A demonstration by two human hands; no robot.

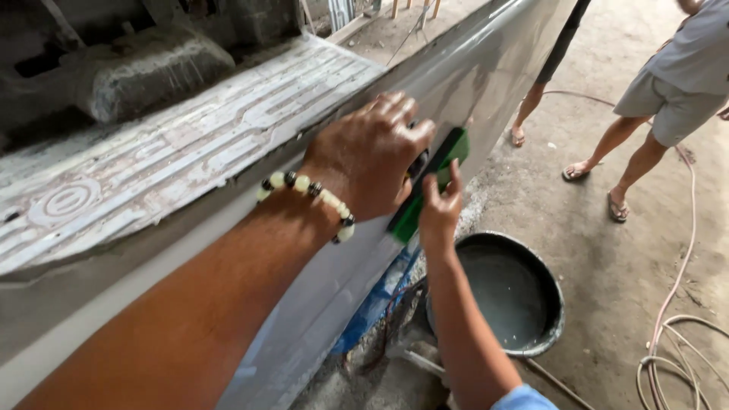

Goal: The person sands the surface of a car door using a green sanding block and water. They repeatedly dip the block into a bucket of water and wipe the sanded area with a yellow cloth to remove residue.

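A green sanding block (425,186) with a black top lies flat against the grey primed side panel (486,68) of a vehicle body. My left hand (372,152), with a bead bracelet at the wrist, presses down on the block from above and grips it. Fingers of my right hand (439,209) hold the block's lower edge from below. Most of the block is hidden under my left hand.
A black basin (550,319) with murky water stands on the dirt floor right below my right arm. A hose (683,266) coils at the right. Two people's legs (607,152) stand beyond. The bare ribbed floor pan (190,144) lies to the left.
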